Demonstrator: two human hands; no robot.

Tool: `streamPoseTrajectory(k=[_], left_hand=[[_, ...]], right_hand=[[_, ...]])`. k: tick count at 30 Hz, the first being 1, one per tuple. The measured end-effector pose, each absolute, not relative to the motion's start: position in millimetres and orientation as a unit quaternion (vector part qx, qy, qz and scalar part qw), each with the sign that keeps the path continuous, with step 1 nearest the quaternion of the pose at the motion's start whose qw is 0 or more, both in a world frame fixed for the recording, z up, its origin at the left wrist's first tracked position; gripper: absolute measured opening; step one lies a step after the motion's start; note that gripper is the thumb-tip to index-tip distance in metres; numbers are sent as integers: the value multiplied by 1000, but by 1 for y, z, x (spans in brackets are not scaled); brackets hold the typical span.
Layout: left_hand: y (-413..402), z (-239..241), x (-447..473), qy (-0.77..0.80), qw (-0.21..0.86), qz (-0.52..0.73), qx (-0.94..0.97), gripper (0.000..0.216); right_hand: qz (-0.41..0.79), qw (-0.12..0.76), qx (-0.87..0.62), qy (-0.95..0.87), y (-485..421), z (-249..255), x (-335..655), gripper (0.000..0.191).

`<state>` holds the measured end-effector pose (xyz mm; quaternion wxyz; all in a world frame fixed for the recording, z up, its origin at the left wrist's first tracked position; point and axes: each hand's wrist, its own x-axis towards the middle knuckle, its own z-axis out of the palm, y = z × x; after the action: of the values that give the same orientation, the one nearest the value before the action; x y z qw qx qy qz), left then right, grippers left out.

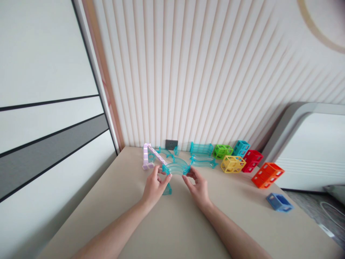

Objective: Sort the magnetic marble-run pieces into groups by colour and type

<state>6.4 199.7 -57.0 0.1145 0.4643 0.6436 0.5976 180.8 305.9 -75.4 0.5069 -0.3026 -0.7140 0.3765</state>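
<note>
Between my two hands is a curved track piece [176, 168] of clear teal plastic, held up above the table. My left hand [156, 183] pinches its left end between thumb and fingers. At the right end, my right hand [198, 185] grips it the same way. Another teal piece [167, 189] lies on the table just below my left hand, partly hidden by it. Behind the held piece stands a light purple angled frame [146, 156], with more clear teal pieces [164, 153] around it.
Teal track pieces [203, 161] lie right of centre. Farther right stand open-sided block frames: green [222, 151], yellow [233, 164], cyan [241, 148], red [252, 160], orange [267, 175] and blue [279, 202]. A ribbed wall with a dark socket [171, 144] borders the table's [113, 201] back.
</note>
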Motion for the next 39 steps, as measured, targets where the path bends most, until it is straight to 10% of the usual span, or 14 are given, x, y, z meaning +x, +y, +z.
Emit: streamPoseTrajectory(k=[31,39], left_hand=[[200,-50,-8,641,22,583,499,39],[199,-44,-21,653,13,601,461,42]], right_hand=[[214,527,-191,-800,299,-69,181,65],[241,351,-148,-892,299,-64,187,46]])
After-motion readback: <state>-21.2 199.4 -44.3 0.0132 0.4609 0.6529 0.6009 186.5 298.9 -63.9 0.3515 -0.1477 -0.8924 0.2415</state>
